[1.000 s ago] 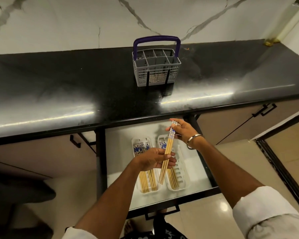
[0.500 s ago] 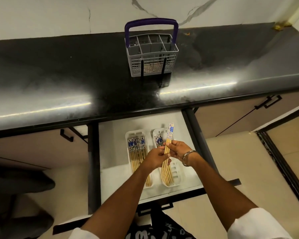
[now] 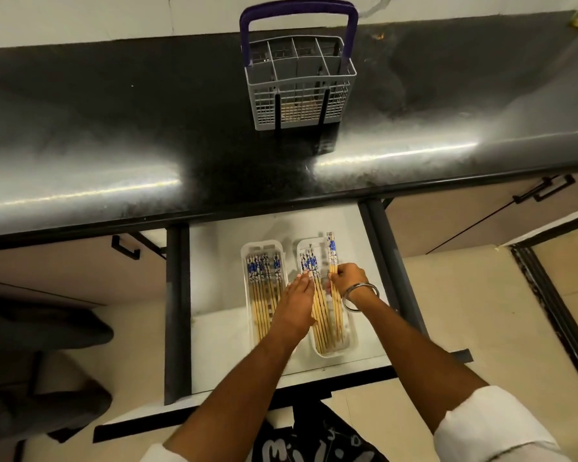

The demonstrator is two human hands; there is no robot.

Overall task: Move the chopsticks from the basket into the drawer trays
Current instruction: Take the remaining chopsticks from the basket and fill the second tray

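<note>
**Bundle lowered into the right-hand tray**

Across the upper frame: dark surface [image 3: 114,135], carrying the grey basket [image 3: 299,83] with its purple handle at top centre. Compartment tops look bare from above; through the mesh front, something pale and wooden near the bottom, too indistinct to call chopsticks or reflection.

Below centre: open drawer [image 3: 214,328], holding two white trays side by side. Left tray [image 3: 246,261] filled with a flat row of chopsticks, blue-patterned ends toward the top of the frame. Right tray [image 3: 351,345] part filled.

Changed against a second ago: held then high above the drawer, now brought down, held chopsticks [image 3: 331,258] lying almost along the right tray, patterned ends just past its far rim. Right hand [image 3: 347,278], bangle at the wrist, with its grip closed round this bundle. Left hand [image 3: 296,305] flat and open-fingered between the trays, gripping nothing, seemingly steadying the laid sticks.

Judged meaning: placement nearly complete, release and a small nudge downward still needed; task close to its end, pending a check of the basket.
</note>
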